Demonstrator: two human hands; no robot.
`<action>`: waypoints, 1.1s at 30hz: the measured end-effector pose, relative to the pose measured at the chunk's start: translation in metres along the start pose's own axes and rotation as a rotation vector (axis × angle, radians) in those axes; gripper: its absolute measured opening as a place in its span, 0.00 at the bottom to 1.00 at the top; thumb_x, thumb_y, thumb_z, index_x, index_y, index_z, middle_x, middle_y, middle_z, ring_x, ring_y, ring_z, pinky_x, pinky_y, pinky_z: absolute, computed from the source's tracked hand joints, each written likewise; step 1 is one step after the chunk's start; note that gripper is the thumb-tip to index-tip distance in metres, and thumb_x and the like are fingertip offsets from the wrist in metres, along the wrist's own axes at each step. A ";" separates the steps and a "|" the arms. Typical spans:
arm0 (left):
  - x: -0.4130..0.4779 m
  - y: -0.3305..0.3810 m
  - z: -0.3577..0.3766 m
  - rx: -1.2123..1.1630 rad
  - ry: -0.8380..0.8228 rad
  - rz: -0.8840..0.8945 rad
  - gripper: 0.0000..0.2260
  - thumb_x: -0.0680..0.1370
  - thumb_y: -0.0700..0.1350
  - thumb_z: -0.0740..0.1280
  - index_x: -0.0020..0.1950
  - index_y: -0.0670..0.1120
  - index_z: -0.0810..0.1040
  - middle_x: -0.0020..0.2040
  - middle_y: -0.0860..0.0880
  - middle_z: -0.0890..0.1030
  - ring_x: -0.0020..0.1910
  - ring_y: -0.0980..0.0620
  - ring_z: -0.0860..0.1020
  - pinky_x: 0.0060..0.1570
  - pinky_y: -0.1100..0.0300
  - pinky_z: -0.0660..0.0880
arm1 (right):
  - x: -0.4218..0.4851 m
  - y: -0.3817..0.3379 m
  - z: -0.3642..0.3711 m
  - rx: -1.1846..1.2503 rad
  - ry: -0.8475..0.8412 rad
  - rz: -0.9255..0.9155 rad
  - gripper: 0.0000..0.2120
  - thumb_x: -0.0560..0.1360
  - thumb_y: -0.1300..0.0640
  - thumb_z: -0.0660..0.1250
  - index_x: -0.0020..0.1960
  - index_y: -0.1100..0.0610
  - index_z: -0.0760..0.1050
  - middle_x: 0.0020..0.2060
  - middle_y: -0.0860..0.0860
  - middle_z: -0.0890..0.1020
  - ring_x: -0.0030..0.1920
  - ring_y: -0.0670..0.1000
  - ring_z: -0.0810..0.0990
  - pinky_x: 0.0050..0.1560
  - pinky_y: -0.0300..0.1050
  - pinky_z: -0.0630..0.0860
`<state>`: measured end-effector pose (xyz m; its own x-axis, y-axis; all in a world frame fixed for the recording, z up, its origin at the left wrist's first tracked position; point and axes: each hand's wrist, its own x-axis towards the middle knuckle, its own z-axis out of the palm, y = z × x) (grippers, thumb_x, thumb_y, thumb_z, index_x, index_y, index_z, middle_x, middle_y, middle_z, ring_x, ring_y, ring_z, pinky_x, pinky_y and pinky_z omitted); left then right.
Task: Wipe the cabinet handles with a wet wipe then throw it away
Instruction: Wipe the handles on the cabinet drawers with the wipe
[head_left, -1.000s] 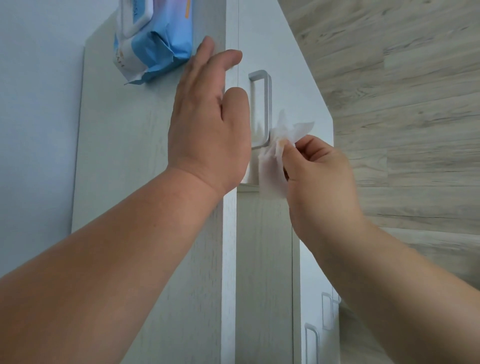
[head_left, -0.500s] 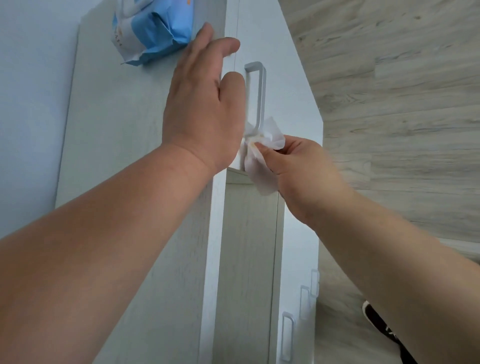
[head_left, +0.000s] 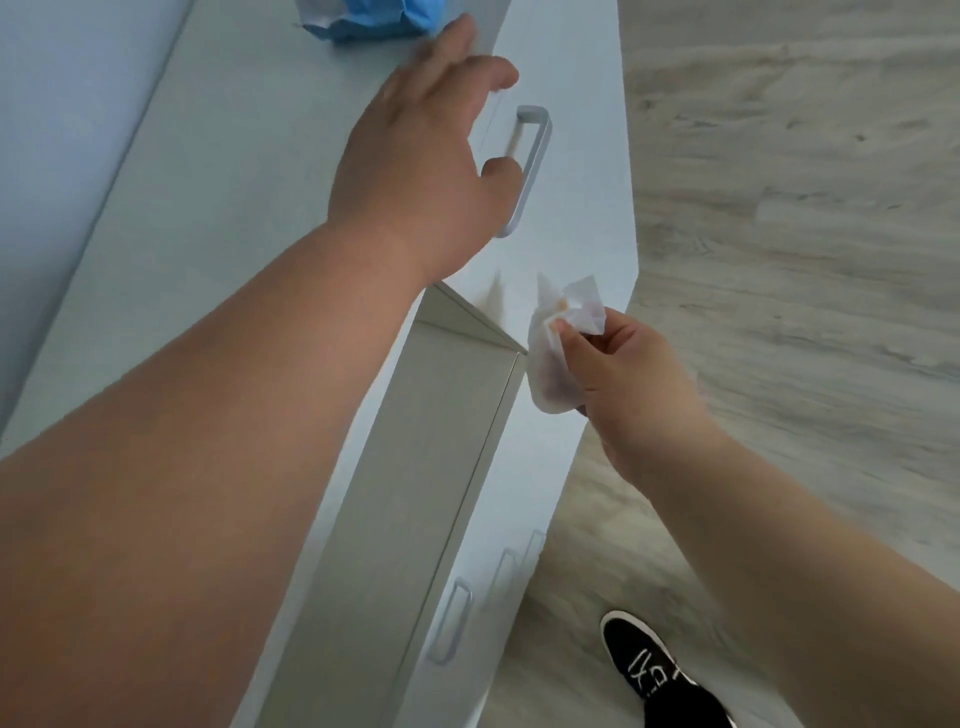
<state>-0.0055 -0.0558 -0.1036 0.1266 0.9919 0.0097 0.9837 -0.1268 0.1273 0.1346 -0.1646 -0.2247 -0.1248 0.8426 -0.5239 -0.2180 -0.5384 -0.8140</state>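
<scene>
A moment ago the thin white wet wipe (head_left: 560, 358) was wrapped on the bottom end of the top shiny silver bar handle (head_left: 531, 165). Now the wipe has come off that handle and sits lower down, apart from it. I think this means the top handle is done, and the small silver handles lower down (head_left: 453, 618) are likely next. They do not look touched yet, and the wipe has not been thrown away. The right hand (head_left: 631, 387) pinches the wipe between thumb and fingers, with the wipe bunched up and poking out above the fingers. The left hand (head_left: 418, 156) is spread open with its fingers mostly straight and holds nothing. It lies at the front edge of the top of the pale grey wooden cabinet (head_left: 223, 187), with its thumb just beside the top handle. It is a bit blurry, so I cannot tell if it presses down.
</scene>
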 end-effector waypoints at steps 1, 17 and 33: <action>-0.007 0.002 0.000 0.028 -0.006 -0.013 0.23 0.79 0.48 0.64 0.75 0.57 0.72 0.85 0.55 0.55 0.83 0.52 0.55 0.81 0.53 0.57 | -0.002 -0.001 -0.006 -0.047 -0.011 -0.010 0.06 0.81 0.49 0.68 0.49 0.47 0.83 0.41 0.45 0.85 0.44 0.49 0.82 0.47 0.50 0.77; -0.339 -0.018 0.101 0.107 -0.197 -0.092 0.19 0.82 0.51 0.59 0.70 0.47 0.79 0.80 0.48 0.69 0.82 0.48 0.62 0.76 0.44 0.67 | -0.052 0.104 -0.061 -0.461 -0.238 0.133 0.06 0.82 0.47 0.67 0.50 0.46 0.82 0.35 0.45 0.84 0.33 0.42 0.78 0.32 0.37 0.71; -0.496 -0.122 0.247 0.047 0.048 -0.321 0.26 0.85 0.50 0.53 0.84 0.51 0.62 0.84 0.51 0.60 0.84 0.50 0.57 0.80 0.43 0.59 | -0.086 0.323 0.015 -0.635 -0.333 -0.132 0.08 0.82 0.50 0.61 0.48 0.48 0.78 0.34 0.48 0.82 0.31 0.50 0.77 0.30 0.42 0.72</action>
<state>-0.1570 -0.5342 -0.3693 -0.1962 0.9803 0.0228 0.9773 0.1936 0.0859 0.0607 -0.4108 -0.4383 -0.4460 0.8059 -0.3893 0.3398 -0.2499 -0.9067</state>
